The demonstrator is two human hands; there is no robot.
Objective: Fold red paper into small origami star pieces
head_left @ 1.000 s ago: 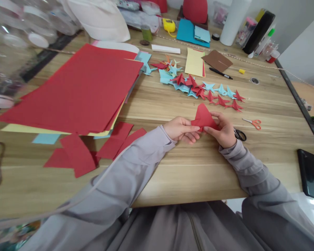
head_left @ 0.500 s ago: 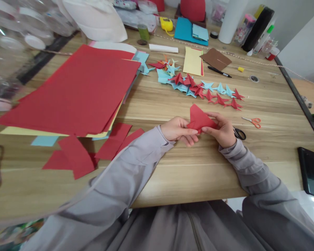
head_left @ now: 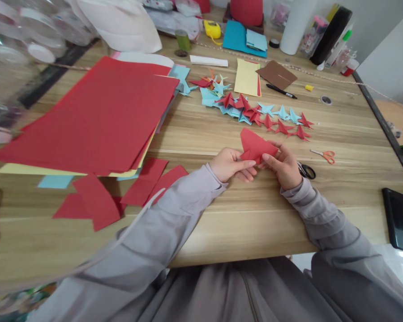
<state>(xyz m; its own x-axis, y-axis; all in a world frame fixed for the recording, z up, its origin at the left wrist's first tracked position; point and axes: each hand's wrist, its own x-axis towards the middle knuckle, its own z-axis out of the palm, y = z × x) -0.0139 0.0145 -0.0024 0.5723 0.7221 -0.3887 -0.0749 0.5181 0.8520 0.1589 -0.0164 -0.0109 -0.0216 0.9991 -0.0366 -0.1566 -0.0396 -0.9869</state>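
Note:
A folded piece of red paper point(head_left: 255, 146) is held up between my two hands, above the wooden table. My left hand point(head_left: 233, 164) pinches its lower left edge, thumb on top and fingers beneath. At the right side, my right hand point(head_left: 282, 165) grips it with the thumb across the front; its other fingers are partly behind the paper. Beyond the paper lie rows of folded red paper cranes point(head_left: 284, 127) and light blue paper cranes point(head_left: 282, 112). Black-handled scissors point(head_left: 307, 171) are partly hidden behind my right hand.
A stack of large red sheets point(head_left: 97, 116) covers the table's left side, with cut red pieces point(head_left: 99, 201) before it. Orange-handled scissors point(head_left: 328, 156) and a phone point(head_left: 398, 219) lie to the right. A pen point(head_left: 281, 91), yellow paper point(head_left: 246, 77) and a tape measure point(head_left: 212, 29) are farther back.
The red paper has risen slightly away from me and tilted a little. Both hands have shifted with it, keeping their hold.

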